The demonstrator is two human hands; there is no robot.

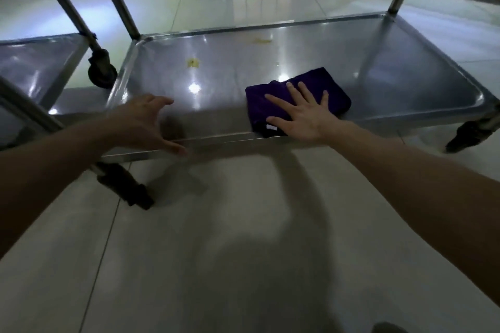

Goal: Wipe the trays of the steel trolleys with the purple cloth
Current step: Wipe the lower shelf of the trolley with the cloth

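My left hand (146, 121) and right hand (303, 116) are bare, and my forearms are bare and unsleeved.

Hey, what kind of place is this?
Probably a commercial kitchen or similar service area, not certain: a steel trolley with a rimmed tray, a second trolley beside it, castors, and pale floor tiles.

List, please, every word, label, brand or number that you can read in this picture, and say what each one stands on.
No text can be read anywhere.
Small white tag on the folded purple cloth: too small and blurred to read.
Shiny steel trolley tray: no lettering shows, only yellowish stains.
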